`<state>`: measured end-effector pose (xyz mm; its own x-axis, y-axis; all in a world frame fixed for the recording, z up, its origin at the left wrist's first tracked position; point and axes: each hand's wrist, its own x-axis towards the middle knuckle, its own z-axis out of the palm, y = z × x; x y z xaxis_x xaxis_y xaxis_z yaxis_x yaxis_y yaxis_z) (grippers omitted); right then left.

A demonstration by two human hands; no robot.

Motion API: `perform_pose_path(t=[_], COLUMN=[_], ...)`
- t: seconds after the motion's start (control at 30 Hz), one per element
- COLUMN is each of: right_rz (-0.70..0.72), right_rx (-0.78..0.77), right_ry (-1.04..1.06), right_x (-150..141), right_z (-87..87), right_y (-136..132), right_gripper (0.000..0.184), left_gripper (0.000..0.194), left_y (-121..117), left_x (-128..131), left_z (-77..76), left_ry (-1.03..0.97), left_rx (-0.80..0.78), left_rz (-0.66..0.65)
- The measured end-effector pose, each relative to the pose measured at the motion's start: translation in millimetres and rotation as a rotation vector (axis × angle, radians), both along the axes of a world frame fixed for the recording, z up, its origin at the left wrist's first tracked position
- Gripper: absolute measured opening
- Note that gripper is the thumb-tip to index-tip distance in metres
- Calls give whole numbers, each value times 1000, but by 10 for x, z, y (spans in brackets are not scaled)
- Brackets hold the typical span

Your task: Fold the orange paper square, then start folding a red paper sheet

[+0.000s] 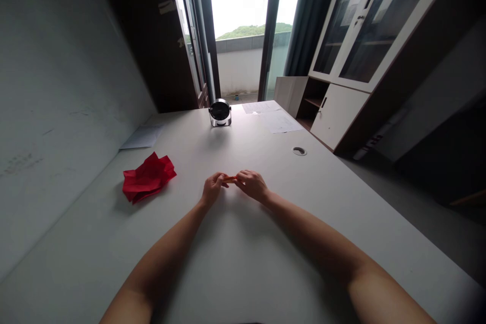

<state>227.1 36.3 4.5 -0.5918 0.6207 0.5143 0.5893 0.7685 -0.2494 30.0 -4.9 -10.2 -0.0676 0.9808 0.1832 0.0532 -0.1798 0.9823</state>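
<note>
My left hand and my right hand meet over the middle of the white table. Both are closed in a pinch on a small folded piece of orange-red paper, which shows only as a thin strip between the fingertips. Most of that piece is hidden by my fingers. A crumpled pile of red paper lies on the table to the left of my left hand, well apart from it.
A small black and silver desk fan stands at the table's far end. White sheets lie at the far right and a grey sheet by the left wall. A round cable hole sits near the right edge. Cabinets stand on the right.
</note>
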Motion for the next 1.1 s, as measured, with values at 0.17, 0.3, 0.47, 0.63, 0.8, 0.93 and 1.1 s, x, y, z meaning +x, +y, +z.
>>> perform_pose_path(t=[0.17,0.3,0.47,0.63,0.8,0.93,1.1], right_rz=[-30,4,71,75,102,122,115], right_rx=[-76,-141,-142,-155,-240,-307,-371], right_ry=[61,98,15,38,130,190,241], right_x=[-11,-15,-23,-30,-26,-23,-29], right_z=[-26,-55,-117,-132,-106,-68,-36], right_y=[-19,-14,29,39,19,5,-7], right_gripper=[16,24,15,24,32,38,43], left_gripper=[35,38,43,45,39,38,36], left_y=[9,-3,-22,-26,-44,-63,-57], left_x=[-30,-39,-25,-27,-22,-12,6], left_z=[11,29,54,71,102,138,135], left_ry=[0,20,5,12,38,55,49], left_rx=[-10,5,2,36,45,37,21], left_rz=[10,26,52,24,-49,-64,-61])
